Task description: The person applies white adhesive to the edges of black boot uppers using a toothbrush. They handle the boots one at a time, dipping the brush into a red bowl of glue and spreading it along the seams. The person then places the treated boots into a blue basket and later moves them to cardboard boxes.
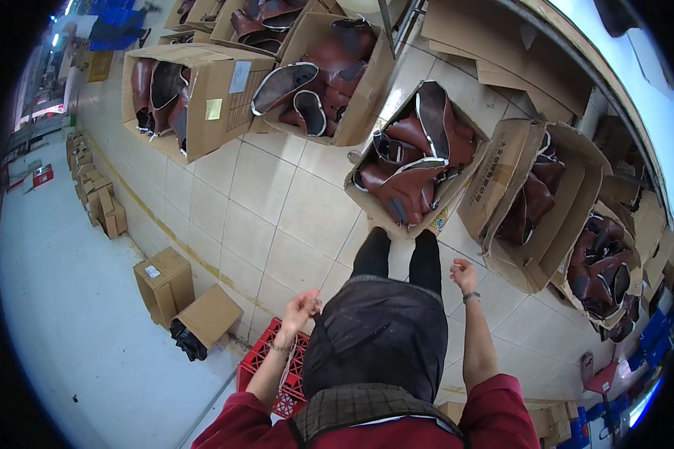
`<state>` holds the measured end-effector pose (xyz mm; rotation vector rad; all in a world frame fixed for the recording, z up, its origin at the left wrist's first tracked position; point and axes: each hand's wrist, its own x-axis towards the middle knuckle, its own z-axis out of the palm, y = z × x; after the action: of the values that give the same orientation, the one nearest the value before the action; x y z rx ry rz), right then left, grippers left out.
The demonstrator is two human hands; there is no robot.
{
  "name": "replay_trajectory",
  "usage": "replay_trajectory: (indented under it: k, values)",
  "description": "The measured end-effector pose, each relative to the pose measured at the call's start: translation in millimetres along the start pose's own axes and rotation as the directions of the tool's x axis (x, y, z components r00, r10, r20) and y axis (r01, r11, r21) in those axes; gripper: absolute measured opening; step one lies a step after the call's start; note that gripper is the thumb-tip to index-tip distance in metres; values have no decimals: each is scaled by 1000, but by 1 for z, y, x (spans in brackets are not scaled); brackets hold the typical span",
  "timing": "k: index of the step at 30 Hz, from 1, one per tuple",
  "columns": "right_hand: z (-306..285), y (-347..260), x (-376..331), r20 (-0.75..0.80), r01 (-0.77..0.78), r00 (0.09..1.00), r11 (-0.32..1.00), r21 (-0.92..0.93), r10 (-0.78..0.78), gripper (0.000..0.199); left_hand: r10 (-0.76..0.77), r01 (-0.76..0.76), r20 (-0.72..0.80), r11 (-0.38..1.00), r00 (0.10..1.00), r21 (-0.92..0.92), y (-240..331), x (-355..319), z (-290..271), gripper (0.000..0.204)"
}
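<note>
My left hand (pixel 301 308) hangs by the left side of my dark apron (pixel 378 329), its fingers loosely bent with nothing visible in them. On the other side my right hand (pixel 463 275) is held away from the apron, fingers slightly curled and apart, also with nothing to be seen in it. Right at my feet stands an open cardboard box (pixel 361 196) filled with reddish-brown leather boot uppers (pixel 404 183) that have pale edges and dark linings. Neither hand touches the box or the uppers.
More open boxes of uppers stand ahead, including a tipped carton (pixel 228 101), and to the right, including a carton (pixel 494 179). Flattened cardboard (pixel 502 45) lies at the far right. A red plastic crate (pixel 292 382) is at my left; small cartons (pixel 163 284) stand beyond it.
</note>
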<state>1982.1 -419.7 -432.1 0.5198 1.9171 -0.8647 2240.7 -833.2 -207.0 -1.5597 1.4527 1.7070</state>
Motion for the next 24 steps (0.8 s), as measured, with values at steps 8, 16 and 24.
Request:
replay_trajectory:
  k: [8,16,24]
  values:
    - [-2,-49,-77,-78,-15,996,978,206,31,24,606,-404,-272,740,748,538,200,246,-98,23]
    - [129,-47,-207,-159,-158,972,982,106,173,16,748,-270,58,166,661,948,382,434,-103,60]
    - [194,-308,-170,-282,257,917,959,-119,-281,28,825,-681,72,411,561,606,456,383,-120,25]
